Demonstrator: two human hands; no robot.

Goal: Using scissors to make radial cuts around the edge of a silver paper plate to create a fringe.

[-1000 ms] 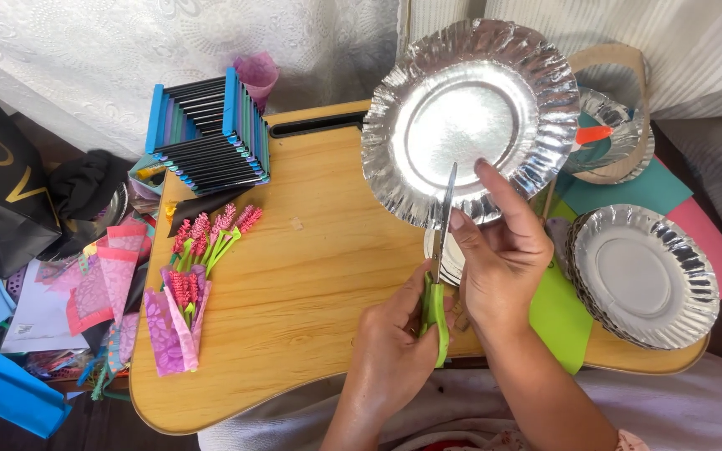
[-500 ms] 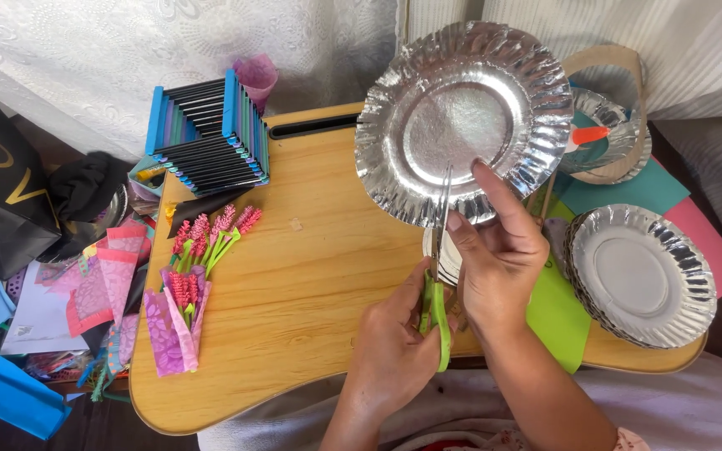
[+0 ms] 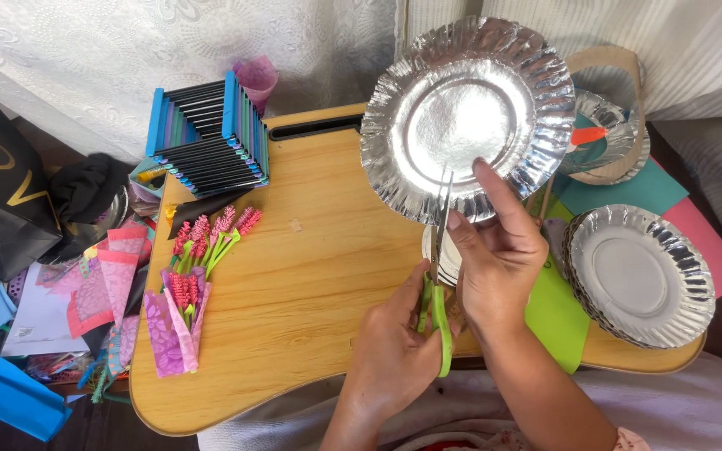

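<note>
My left hand [image 3: 390, 342] grips the green scissors [image 3: 438, 284], blades cutting into the plate's lower rim | my right hand [image 3: 499, 250] pinches the silver plate [image 3: 470, 108], held upright above the wooden table [image 3: 311, 276] | plate stack [image 3: 638, 276] right, paper flowers [image 3: 194, 276] left, blue sticks [image 3: 206, 138] behind

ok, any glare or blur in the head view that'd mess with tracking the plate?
Head view: the silver plate shows bright glare across its flat centre and crinkled rim; the scissors blades are thin and dark against it. The left hand and right hand look sharp, without motion blur. The stack of plates is evenly lit.
</note>
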